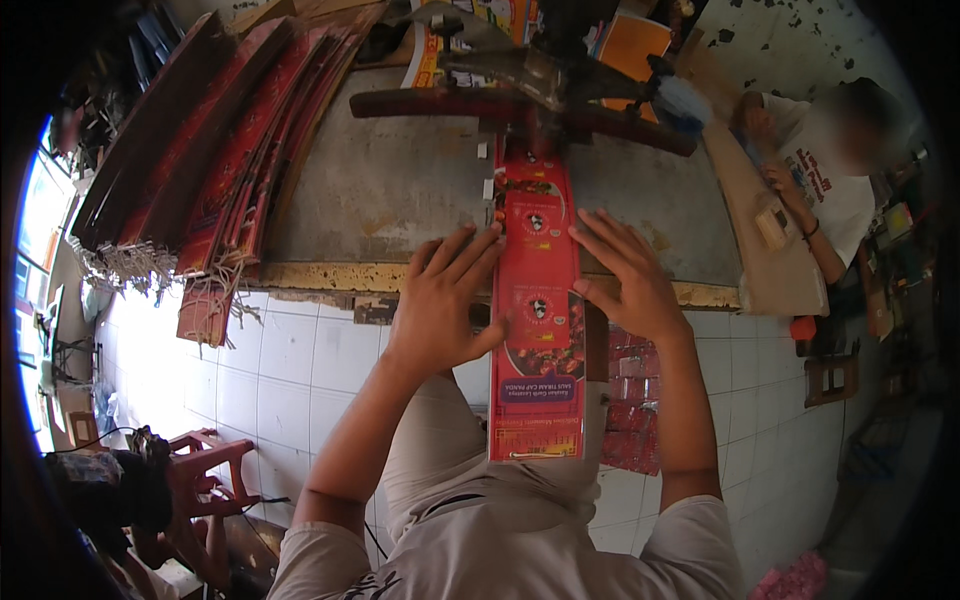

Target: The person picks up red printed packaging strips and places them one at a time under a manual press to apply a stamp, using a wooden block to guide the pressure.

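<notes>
A long red printed strip (538, 270), like a glossy card banner, lies over the near edge of the worktable and reaches toward my lap. Its far end goes under a dark metal press-like machine (540, 85) with a long crossbar. Against the strip's left edge rests my left hand (445, 295), fingers extended and thumb touching the side. Along the right edge my right hand (632, 275) lies with its fingers spread. Neither hand is closed around the strip. A thin pale cord or wire seems to cross the strip's near end.
Stacks of similar red strips (225, 160) with white strings at their ends cover the table's left side. At right sits another person (825, 170) beside a brown board (765, 235). A red plastic stool (210, 470) stands lower left. Red printed sheets (632, 400) lie near my right leg.
</notes>
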Demonstrator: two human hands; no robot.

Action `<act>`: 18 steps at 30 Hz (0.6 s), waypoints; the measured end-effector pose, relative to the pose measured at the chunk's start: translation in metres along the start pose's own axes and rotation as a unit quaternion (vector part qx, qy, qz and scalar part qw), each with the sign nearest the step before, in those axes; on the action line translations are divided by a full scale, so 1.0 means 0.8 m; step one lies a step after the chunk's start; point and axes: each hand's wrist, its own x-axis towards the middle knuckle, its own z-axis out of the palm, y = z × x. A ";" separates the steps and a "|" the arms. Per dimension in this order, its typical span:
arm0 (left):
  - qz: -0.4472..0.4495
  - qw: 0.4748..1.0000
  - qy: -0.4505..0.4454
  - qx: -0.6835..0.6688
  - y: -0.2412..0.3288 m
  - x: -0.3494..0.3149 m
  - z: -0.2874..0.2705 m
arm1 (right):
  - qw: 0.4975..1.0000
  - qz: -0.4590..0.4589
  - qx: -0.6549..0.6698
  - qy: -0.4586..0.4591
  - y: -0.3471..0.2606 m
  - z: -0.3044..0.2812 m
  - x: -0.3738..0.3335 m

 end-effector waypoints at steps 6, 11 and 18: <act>0.009 1.000 0.010 -0.002 -0.001 0.001 0.002 | 1.000 0.013 0.015 -0.018 0.002 0.000 -0.002; 0.010 1.000 0.006 0.013 0.000 0.000 0.001 | 1.000 0.012 0.010 -0.010 0.003 0.000 -0.001; 0.006 1.000 0.007 0.006 -0.001 0.002 0.001 | 1.000 0.006 0.004 -0.012 0.003 -0.002 0.000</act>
